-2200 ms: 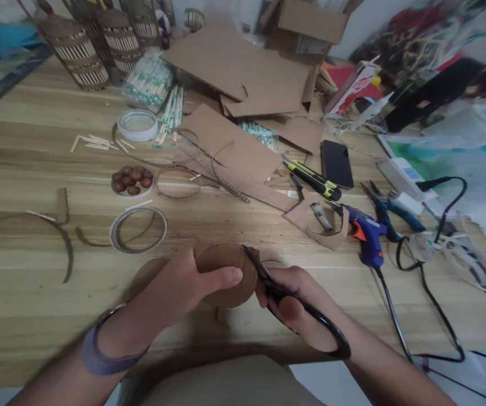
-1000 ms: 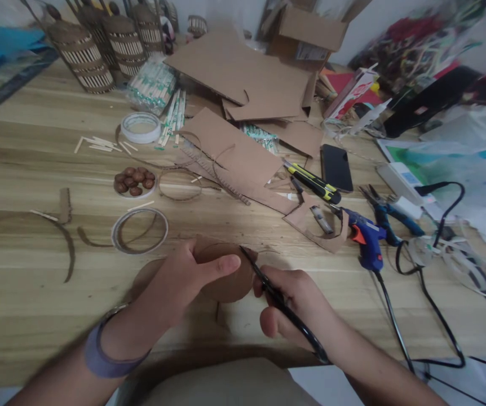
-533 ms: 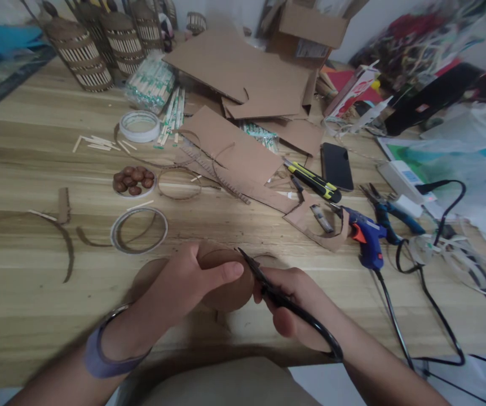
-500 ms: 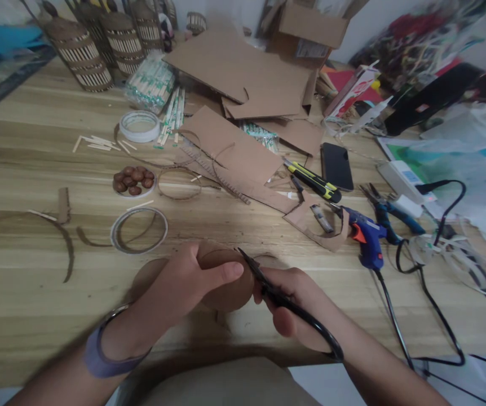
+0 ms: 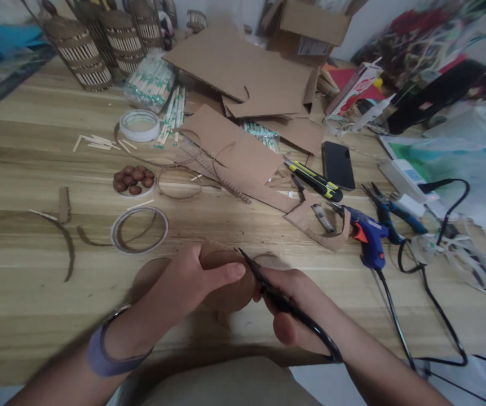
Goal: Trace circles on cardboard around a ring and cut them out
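Note:
My left hand (image 5: 200, 276) grips a round piece of brown cardboard (image 5: 230, 293), thumb on top and the other fingers hidden beneath. In my right hand (image 5: 294, 293) is a pair of black-handled scissors (image 5: 287, 307), its blades at the upper right edge of the cardboard. How far the blades are apart I cannot make out. Another rounded piece of cardboard (image 5: 147, 276) lies on the table, partly covered by my left wrist. Ahead of my left hand rests a roll of tape (image 5: 115, 242) with a thin curved cardboard strip through it.
A blue glue gun (image 5: 370, 242), pliers (image 5: 395, 211), a yellow-black utility knife (image 5: 313, 179) and a phone (image 5: 338, 164) lie to the right. Cardboard sheets (image 5: 243, 67) pile up at the back. Brown nuts or balls (image 5: 131, 179) fill a small round dish; stick-built lanterns (image 5: 80, 53) stand back left.
Both hands keep nearly the same hold on the cardboard and scissors. The view has shifted very slightly; nothing else has visibly moved.

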The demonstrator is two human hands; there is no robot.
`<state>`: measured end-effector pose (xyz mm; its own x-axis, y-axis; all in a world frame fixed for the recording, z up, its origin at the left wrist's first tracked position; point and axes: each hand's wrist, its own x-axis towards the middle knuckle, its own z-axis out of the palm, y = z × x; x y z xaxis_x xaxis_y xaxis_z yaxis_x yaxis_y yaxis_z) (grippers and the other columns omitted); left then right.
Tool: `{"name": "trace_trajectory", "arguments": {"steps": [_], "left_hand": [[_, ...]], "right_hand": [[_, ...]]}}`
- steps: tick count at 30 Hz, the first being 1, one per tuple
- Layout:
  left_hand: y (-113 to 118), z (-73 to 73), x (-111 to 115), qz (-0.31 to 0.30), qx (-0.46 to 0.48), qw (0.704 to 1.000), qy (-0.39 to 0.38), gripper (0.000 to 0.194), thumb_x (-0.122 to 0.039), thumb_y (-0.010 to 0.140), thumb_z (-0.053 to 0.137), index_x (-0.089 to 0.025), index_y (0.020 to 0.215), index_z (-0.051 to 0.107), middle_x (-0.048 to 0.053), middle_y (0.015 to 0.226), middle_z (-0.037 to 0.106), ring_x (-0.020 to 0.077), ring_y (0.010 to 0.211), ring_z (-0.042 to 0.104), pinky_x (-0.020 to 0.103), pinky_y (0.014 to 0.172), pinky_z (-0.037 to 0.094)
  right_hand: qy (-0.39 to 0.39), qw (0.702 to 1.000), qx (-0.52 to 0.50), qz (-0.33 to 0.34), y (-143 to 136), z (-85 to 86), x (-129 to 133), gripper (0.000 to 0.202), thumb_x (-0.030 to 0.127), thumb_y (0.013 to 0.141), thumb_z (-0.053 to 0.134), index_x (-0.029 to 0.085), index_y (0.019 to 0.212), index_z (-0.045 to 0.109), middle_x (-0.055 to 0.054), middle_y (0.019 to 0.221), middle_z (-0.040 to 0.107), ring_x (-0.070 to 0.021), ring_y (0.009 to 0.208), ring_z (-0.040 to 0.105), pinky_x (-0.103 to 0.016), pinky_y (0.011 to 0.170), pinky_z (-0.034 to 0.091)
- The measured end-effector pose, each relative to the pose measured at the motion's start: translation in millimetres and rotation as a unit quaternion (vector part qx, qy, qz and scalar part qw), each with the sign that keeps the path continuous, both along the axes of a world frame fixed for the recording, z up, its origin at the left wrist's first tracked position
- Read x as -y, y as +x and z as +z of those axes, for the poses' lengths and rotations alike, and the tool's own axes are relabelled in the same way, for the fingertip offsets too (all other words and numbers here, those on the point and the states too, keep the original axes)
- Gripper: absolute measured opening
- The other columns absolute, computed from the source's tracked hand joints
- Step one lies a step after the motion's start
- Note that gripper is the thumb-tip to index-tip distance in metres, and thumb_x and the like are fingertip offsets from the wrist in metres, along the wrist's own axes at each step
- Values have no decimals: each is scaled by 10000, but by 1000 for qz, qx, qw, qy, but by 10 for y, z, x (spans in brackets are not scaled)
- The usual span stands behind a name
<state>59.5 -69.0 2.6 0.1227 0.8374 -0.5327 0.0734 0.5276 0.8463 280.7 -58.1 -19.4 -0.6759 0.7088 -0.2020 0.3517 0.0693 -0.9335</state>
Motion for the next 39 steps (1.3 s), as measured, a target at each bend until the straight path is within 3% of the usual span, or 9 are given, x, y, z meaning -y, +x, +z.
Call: {"name": "trace_trajectory", "arguments": {"steps": [10,15,22,31,39], "left_hand": [[-4,63,-1,-13,-10,1000,3,110,-332,751,798,-237,806,799,5,846,835,277,912,763,314,799,562],[-18,23,6,-33,2,999,18,121,-347,763,788,-244,823,810,-22,840,829,242,898,747,291,804,553],[-31,-14,5,-43,39,998,20,141,-362,771,775,-227,796,809,-15,824,819,212,849,726,280,783,549],[-36,-53,-1,-46,85,995,28,140,-351,762,785,-215,790,805,-17,796,813,208,830,729,281,790,560],[-38,-62,-20,-78,109,990,34,158,-351,786,747,-205,743,789,-6,785,805,211,808,737,287,791,564]], "right_hand": [[1,1000,5,9,-3,15,-4,851,1003,747,368,184,806,592,40,560,463,-111,490,392,-235,448,285],[-6,1000,-11,5,-31,63,7,809,967,810,358,187,744,562,32,580,447,-117,511,398,-249,469,294],[-43,999,5,-7,-67,149,26,821,983,788,333,189,720,529,31,604,430,-120,550,377,-259,506,296],[-16,999,-44,-2,-50,36,37,764,922,864,369,193,706,530,24,595,444,-119,534,376,-254,480,280],[-15,999,-47,2,-33,35,33,758,904,885,369,185,710,531,18,606,459,-114,544,389,-252,490,278]]}}
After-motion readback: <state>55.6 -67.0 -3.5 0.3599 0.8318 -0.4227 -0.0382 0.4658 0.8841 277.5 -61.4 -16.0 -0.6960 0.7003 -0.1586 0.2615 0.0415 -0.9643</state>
